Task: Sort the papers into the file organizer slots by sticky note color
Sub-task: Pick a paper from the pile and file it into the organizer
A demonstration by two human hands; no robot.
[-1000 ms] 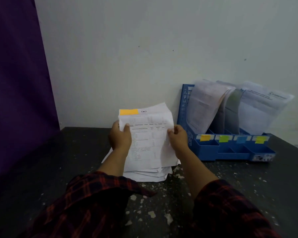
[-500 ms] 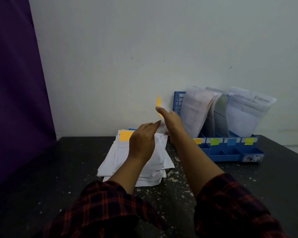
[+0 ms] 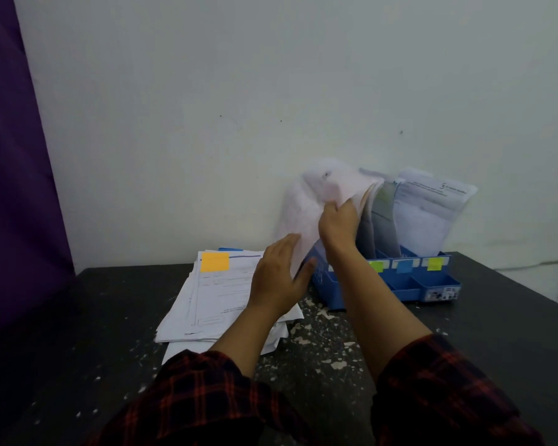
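A blue file organizer [image 3: 432, 286] stands against the wall at the right, with green [image 3: 377, 266], blue [image 3: 404, 266] and yellow [image 3: 435, 263] sticky notes on its front. Papers stand in its slots. My right hand [image 3: 339, 220] is shut on a blurred white sheet [image 3: 306, 207] at the organizer's leftmost slot. My left hand [image 3: 279, 278] hovers open beside that sheet's lower edge, over the stack. The stack of papers [image 3: 213, 297] lies on the table left of the organizer, and its top sheet bears an orange sticky note [image 3: 214, 261].
The black table [image 3: 110, 317] is speckled with white flecks. A white wall rises behind it, and a purple curtain [image 3: 13, 188] hangs at the left. My red plaid sleeves [image 3: 432, 397] fill the bottom of the view.
My right hand has carried the orange-tagged sheet from above the stack to the organizer's leftmost slot. My left hand let go of it and moved right, toward the organizer.
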